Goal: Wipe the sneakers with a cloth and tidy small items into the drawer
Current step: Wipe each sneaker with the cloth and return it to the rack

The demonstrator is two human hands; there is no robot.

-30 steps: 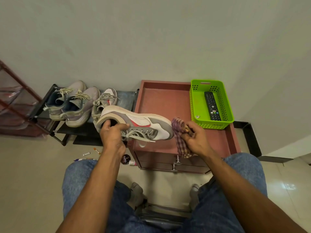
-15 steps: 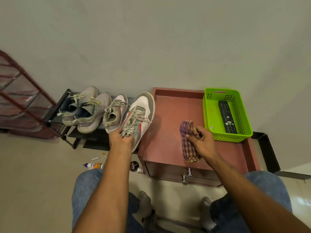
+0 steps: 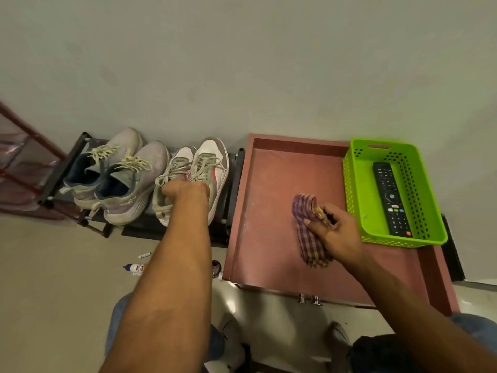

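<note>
- My left hand (image 3: 185,190) is out over the white sneaker (image 3: 212,168) with the red stripe, fingers curled down onto its tongue and laces; can't tell if they really clamp it.
- That sneaker sits on the low black rack (image 3: 231,184), toe to the wall, pressed against its matching sneaker (image 3: 172,168) on the left.
- 2 grey sneakers (image 3: 118,173) sit further left on the same rack, side by side.
- My right hand (image 3: 333,232) pinches the checked cloth (image 3: 309,238), thumb and fingers closed on its bunched top; the cloth's lower end lies on the red cabinet top (image 3: 269,211).
- Drawer handle (image 3: 309,298) shows at the cabinet's front edge; the drawer looks closed.
- Green basket (image 3: 355,189) in the cabinet's back right corner, black remote (image 3: 390,197) inside.
- Small items on the floor left of the cabinet: glue bottle (image 3: 134,268), small white tube (image 3: 144,255), dark round tin (image 3: 216,268).
</note>
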